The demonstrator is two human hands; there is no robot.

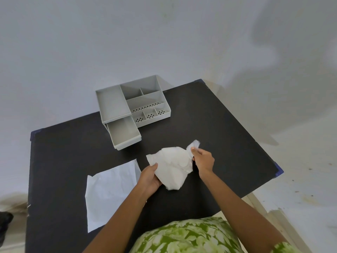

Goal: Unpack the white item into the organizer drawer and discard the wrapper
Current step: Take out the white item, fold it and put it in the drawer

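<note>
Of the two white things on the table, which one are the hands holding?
The crumpled white bundle, right of centre: left hand supports it, right hand pinches its twisted end. The flat white sheet lies untouched at left.

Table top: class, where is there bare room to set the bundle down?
Bare table lies right of the organizer. Another patch lies left of the open drawer, above the paper sheet. The middle is crowded by both hands and the bundle.

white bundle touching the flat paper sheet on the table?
Apart. The head view shows dark table between the white bundle and the paper sheet.
</note>
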